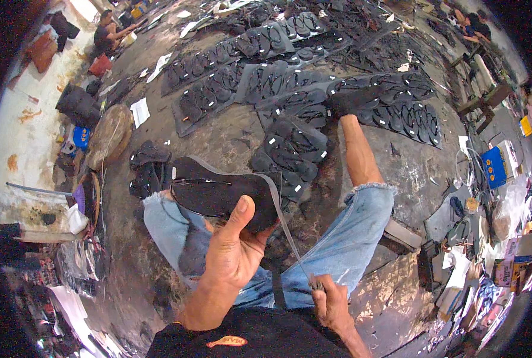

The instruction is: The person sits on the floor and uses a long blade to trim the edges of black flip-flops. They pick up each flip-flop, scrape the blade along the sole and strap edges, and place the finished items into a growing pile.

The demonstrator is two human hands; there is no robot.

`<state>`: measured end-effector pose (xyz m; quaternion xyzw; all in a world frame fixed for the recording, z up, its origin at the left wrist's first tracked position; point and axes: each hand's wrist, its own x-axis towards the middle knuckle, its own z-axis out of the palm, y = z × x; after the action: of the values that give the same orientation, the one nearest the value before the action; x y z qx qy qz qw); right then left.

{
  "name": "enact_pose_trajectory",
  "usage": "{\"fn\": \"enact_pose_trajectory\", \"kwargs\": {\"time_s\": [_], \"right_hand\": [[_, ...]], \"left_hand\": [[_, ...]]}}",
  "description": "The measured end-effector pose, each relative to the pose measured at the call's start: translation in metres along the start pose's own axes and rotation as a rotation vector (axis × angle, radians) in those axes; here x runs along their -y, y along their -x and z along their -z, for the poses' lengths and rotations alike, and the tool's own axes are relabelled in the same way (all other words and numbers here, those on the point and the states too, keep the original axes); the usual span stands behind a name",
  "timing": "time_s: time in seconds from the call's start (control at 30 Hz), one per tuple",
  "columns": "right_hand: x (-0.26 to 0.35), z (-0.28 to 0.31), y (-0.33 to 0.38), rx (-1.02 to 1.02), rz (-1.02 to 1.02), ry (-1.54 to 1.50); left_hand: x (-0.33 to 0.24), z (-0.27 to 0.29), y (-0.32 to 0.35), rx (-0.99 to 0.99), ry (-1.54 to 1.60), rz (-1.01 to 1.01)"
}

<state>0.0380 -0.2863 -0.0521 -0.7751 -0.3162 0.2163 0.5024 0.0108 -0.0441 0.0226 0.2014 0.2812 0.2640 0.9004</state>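
The left grip [233, 250] was clamped on a black sandal [245, 184]; below and right of it, the right grip [331, 301] was closed around a slender grey piece [299, 258].

A stained white wall [32, 146] rises left; the floor [128, 268] is blotchy

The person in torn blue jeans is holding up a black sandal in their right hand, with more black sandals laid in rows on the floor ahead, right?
Not quite: the head view shows the black sandal held up in the left hand, not the right hand. The torn blue jeans and the rows of sandals ahead are right.
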Motion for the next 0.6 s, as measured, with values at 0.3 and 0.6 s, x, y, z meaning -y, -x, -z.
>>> {"fn": "enact_pose_trajectory", "kwargs": {"time_s": [0.3, 0.6], "right_hand": [[-0.003, 0.019, -0.049, 0.106, -0.088, 0.274], [0.009, 0.026, -0.085, 0.486, -0.212, 0.210]], "left_hand": [[0.012, 0.050, 0.017, 0.005, -0.156, 0.112], [0.005, 0.075, 0.020, -0.023, -0.462, 0.116]]}}
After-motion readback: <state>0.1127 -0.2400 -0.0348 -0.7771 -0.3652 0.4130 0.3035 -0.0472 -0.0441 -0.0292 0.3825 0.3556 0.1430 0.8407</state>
